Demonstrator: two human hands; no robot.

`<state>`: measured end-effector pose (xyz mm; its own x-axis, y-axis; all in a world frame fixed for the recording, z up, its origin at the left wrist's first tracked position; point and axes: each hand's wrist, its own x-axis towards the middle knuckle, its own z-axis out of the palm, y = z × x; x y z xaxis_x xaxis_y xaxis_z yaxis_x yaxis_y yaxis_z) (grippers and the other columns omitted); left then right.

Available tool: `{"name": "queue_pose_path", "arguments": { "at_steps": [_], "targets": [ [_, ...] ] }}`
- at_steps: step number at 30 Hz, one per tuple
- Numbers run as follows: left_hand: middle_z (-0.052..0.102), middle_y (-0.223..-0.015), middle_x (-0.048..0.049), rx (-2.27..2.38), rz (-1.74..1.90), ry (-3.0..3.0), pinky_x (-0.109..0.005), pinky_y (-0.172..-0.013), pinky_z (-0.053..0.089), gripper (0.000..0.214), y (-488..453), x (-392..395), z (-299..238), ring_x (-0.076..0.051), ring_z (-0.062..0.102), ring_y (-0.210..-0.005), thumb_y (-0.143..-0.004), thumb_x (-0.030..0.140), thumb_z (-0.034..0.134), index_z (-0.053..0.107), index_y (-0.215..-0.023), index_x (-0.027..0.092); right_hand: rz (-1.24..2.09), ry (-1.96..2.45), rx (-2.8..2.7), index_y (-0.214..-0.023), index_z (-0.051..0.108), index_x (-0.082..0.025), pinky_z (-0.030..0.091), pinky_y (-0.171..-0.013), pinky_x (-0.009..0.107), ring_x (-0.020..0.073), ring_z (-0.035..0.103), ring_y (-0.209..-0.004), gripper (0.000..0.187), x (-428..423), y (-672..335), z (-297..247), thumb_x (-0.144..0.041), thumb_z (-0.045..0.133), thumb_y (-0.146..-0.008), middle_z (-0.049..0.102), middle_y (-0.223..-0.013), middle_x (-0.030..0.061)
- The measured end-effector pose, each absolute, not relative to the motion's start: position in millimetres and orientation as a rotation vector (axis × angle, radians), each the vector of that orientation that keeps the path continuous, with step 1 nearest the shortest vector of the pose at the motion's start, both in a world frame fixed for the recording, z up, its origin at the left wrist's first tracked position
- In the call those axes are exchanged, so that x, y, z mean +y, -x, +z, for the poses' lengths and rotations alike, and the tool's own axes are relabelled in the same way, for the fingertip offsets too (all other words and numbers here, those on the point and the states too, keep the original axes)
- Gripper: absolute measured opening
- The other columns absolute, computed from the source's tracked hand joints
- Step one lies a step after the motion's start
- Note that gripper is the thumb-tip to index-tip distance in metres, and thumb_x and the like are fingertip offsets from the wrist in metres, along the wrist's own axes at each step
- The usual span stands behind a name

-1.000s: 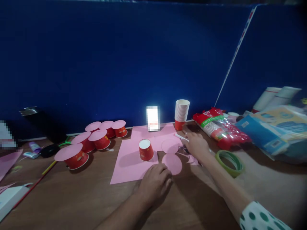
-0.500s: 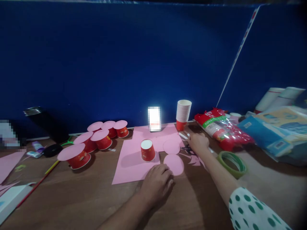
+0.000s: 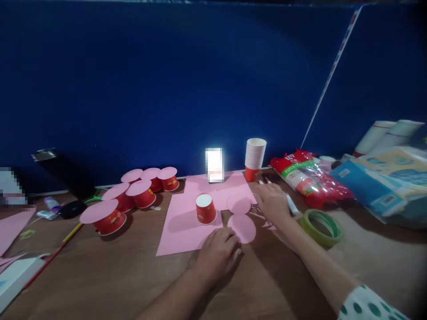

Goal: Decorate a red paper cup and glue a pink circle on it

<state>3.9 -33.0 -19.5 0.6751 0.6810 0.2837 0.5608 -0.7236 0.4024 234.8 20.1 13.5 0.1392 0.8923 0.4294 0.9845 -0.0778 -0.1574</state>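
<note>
My left hand [image 3: 218, 251] rests on the table with its fingers curled loosely together, beside a pink paper disc [image 3: 243, 229] and the pink sheet [image 3: 180, 235]. Nothing shows in it. My right hand [image 3: 271, 202] reaches over scissors [image 3: 255, 206] and pink paper scraps, its fingers stretched forward and a little apart. The scissors are mostly hidden beneath it. White pens [image 3: 292, 205] lie around that hand. A red paper cup [image 3: 206, 210] stands upside down on the pink sheet. Another pink disc [image 3: 239, 204] lies behind the nearer one.
Several red cups topped with pink discs [image 3: 98, 211] stand left. A lit phone [image 3: 214, 165] leans at the back. Stacked paper cups [image 3: 255, 155], a red cup bag [image 3: 296, 178], green tape [image 3: 322, 226] and a blue package [image 3: 370, 182] lie right. A black bottle [image 3: 63, 171] is far left.
My right hand has shifted slightly left and nearer, uncovering white pens behind and to its right and covering more of the scissors. My left hand and the cup have stayed put.
</note>
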Motion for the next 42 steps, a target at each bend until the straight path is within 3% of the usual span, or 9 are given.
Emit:
{"name": "queue_pose_path", "arguments": {
  "at_steps": [6,11,17,20,29,42],
  "targets": [
    [0.06,-0.1,-0.0043,0.966,0.594,-2.622,-0.036,-0.081,0.043,0.01,-4,-32,-21,-0.021,0.054,-0.091,-0.087,0.022,0.05,0.059,-0.093,0.021,-0.18,1.793,-1.902,-0.105,0.065,-0.017,0.043,-0.09,0.031,0.0211,0.06,-0.1,0.023,-8,-227,5,-0.024,0.05,-0.089,0.07,-0.105,0.0075],
    [0.06,-0.1,-0.0045,0.966,0.61,-2.626,-0.035,-0.081,0.043,0.011,-4,-31,-21,-0.02,0.054,-0.09,-0.087,0.02,0.05,0.059,-0.092,0.02,-0.011,1.577,-2.016,-0.096,0.067,-0.02,0.045,-0.086,0.031,0.0205,0.06,-0.096,0.016,-26,-220,-8,-0.022,0.054,-0.088,0.07,-0.097,0.0062],
    [0.06,-0.098,-0.0041,0.983,0.621,-2.631,-0.034,-0.079,0.043,0.014,-5,-34,-16,-0.02,0.053,-0.089,-0.09,0.023,0.047,0.059,-0.098,0.023,-0.039,1.696,-2.109,-0.09,0.068,-0.02,0.045,-0.077,0.031,0.0222,0.059,-0.09,0.011,-30,-218,-9,-0.025,0.059,-0.086,0.069,-0.089,0.006],
    [0.059,-0.098,-0.0038,0.994,0.599,-2.669,-0.033,-0.075,0.042,0.018,-5,-35,-15,-0.02,0.053,-0.087,-0.09,0.026,0.047,0.059,-0.103,0.026,-0.04,1.713,-2.17,-0.095,0.07,-0.021,0.044,-0.08,0.032,0.0232,0.058,-0.095,0.014,-28,-220,-11,-0.027,0.06,-0.086,0.069,-0.095,0.0066],
    [0.057,-0.106,-0.0045,0.987,0.571,-2.729,-0.034,-0.082,0.043,0.013,-4,-32,-21,-0.02,0.053,-0.094,-0.088,0.028,0.05,0.061,-0.094,0.024,0.017,1.697,-2.226,-0.102,0.071,-0.026,0.045,-0.081,0.032,0.0222,0.059,-0.099,0.019,-24,-223,-13,-0.027,0.058,-0.088,0.068,-0.104,0.006],
    [0.059,-0.108,-0.0041,0.939,0.543,-2.717,-0.036,-0.085,0.044,0.01,-4,-29,-21,-0.021,0.053,-0.098,-0.088,0.026,0.05,0.057,-0.094,0.022,0.087,1.588,-2.19,-0.101,0.071,-0.024,0.045,-0.086,0.034,0.0227,0.059,-0.1,0.018,-19,-228,-22,-0.024,0.059,-0.087,0.069,-0.101,0.0069]
  ]
}}
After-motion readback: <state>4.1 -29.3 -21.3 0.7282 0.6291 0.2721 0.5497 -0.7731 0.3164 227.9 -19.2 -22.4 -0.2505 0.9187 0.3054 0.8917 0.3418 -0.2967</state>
